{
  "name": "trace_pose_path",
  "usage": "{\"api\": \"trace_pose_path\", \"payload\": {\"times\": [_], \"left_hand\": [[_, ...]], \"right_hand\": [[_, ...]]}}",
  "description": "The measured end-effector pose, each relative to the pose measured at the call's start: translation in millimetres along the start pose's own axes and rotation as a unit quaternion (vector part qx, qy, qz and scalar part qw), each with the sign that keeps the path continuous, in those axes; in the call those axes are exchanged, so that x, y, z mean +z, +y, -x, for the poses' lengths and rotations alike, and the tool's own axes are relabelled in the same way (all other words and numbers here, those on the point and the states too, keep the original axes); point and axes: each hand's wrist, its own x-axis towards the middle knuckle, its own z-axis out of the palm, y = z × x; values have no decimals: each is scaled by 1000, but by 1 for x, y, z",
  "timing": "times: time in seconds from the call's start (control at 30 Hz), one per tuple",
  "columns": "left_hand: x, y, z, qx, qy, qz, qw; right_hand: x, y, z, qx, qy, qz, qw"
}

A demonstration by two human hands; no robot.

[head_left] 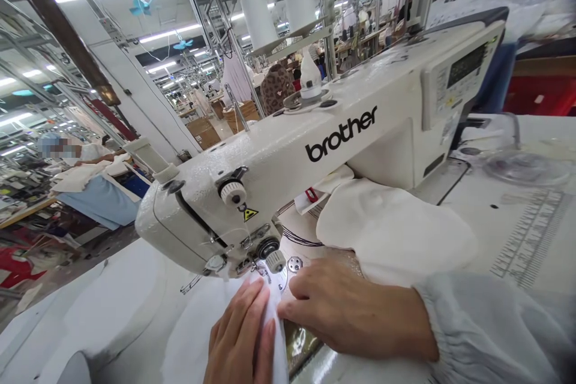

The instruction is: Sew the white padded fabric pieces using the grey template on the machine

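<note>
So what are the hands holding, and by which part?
Left hand pinches a raised fold of white fabric near the presser foot; right hand presses against that fold with its fingertips.

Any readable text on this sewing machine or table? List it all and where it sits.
"brother": black logo on the sewing machine arm.
Yellow warning triangle on the machine head: symbol only, no words.
Control panel display: too small to read.
Printed table scale: numbers too small to read.

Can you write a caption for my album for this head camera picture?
A left hand and right hand press soft white fabric beneath the arm of a white Brother sewing machine.
</note>
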Motion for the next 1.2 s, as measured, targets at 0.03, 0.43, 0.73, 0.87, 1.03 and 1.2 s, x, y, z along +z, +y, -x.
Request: {"api": "trace_pose_path", "payload": {"times": [0.03, 0.43, 0.73, 0.87, 1.03, 1.2], "left_hand": [[1, 1, 0, 1, 3, -2, 1000], [21, 30, -4, -150, 76, 42, 985], [20, 30, -6, -179, 66, 64, 980], [20, 33, -7, -176, 76, 55, 980], [19, 33, -10, -164, 82, 5, 983], [24, 29, -11, -132, 107, -51, 984]], "right_hand": [[0, 0, 0, 5, 0, 1, 1000], [5, 1, -1, 52, 7, 9, 999], [1, 1, -5, 75, -4, 10, 997], [3, 2, -5, 72, 4, 9, 997], [6, 2, -3, 66, 15, 15, 998], [7, 1, -2, 68, 21, 5, 997]]}}
